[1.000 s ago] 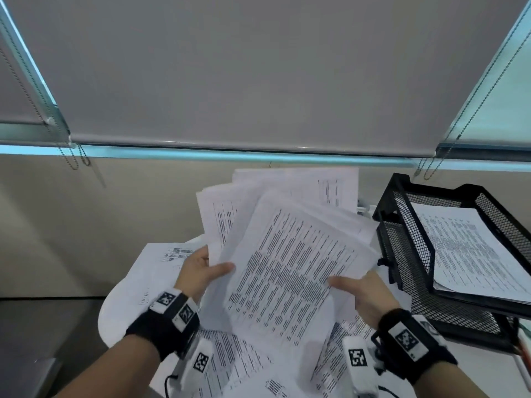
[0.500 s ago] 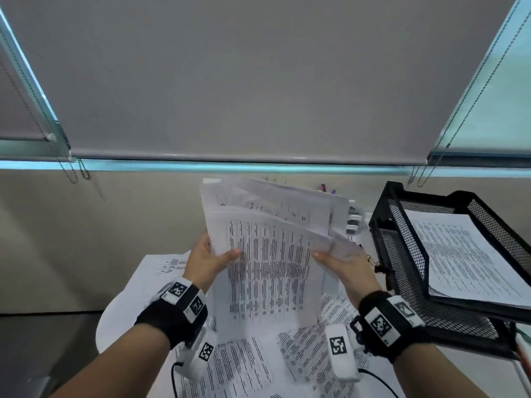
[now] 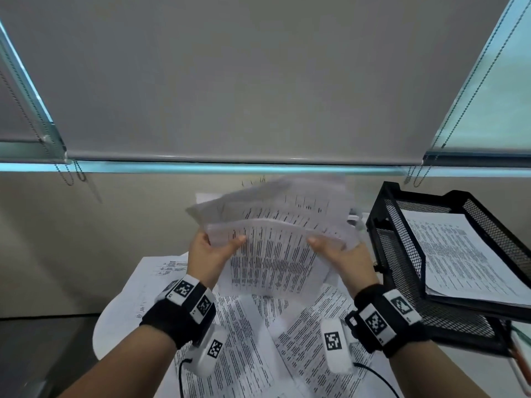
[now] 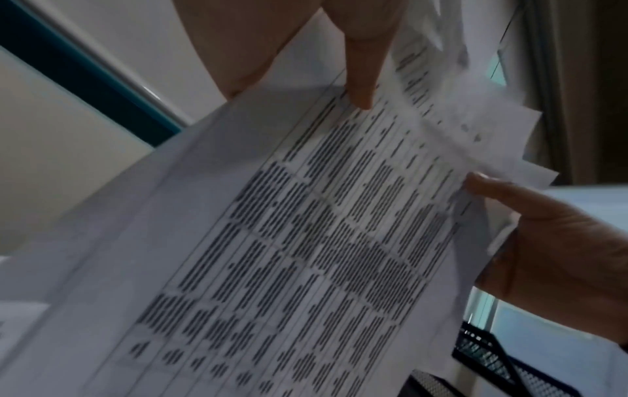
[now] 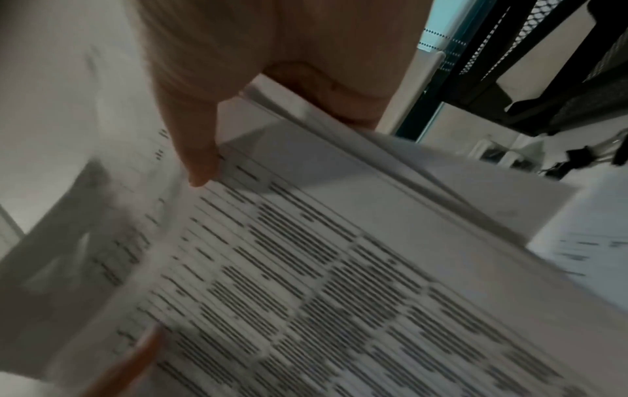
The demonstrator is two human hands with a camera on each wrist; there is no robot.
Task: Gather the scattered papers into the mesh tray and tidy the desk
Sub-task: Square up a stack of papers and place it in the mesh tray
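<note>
Both hands, left hand (image 3: 209, 254) & right hand (image 3: 342, 254), now pinch the paper stack (image 3: 275, 254) tighter, thumbs on top, lifted higher over the desk (image 3: 115, 326) middle. Squared up more; mesh tray (image 3: 402, 254) at right edge next, I think.

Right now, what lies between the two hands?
The held sheaf of papers, spanning from left hand to right hand; head view shows it.

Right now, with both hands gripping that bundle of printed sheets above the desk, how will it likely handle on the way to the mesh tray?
Probably floppy: the bundle of printed sheets bows between the left hand and right hand. Likely to shed pages, since its edges fan out unaligned. It looks light, pinched mostly by thumbs and fingers. The mesh tray is close on the right.
</note>
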